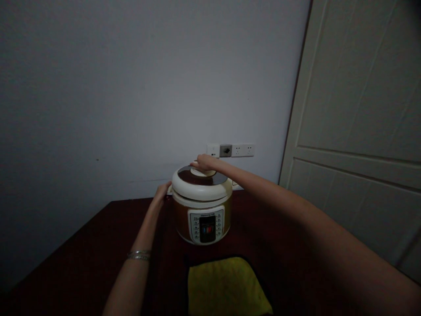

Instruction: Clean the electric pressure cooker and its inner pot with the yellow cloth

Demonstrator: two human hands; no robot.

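Observation:
An electric pressure cooker (181,219) with a white and brown lid (187,188) stands upright on a dark red table. Its front carries a control panel (207,225) with buttons on both sides of a dark display. On top, my right hand (205,163) is closed around the lid's handle (201,172). My left hand (162,192) grips the cooker's left side handle (169,189), its fingers partly hidden behind it. The lid sits on the body, with a dark seam showing between the two.
A folded yellow cloth (226,287) lies on the table (98,254) in front of the cooker. Behind, wall sockets (242,150) and a grey outlet plate (225,150) are set in the pale wall. A white panelled door (358,109) stands at the right.

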